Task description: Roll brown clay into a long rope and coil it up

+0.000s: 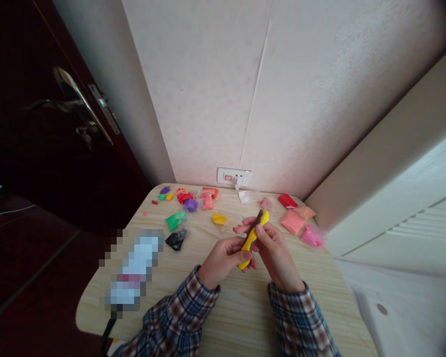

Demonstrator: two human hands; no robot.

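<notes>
**Yellow-and-brown clay strip (250, 241) held aslant above the table (241, 312)**

The left hand (226, 257) is clamped on its near-left end; from there the long axis goes far and right (the clay looks soft); the right hand (278, 252) is clamped closer to the far end.

A clay strip (250, 240) is resting in both hands (223, 259) above a tabletop (312, 292). To the strip's left, an obscured object (136, 270) is lying; behind left, packets (176, 221) and fruit figures (165, 190) are spreading out. Behind right, further packets (292, 222) are lying. Well behind it, a wall socket (228, 177) is sitting.
</notes>
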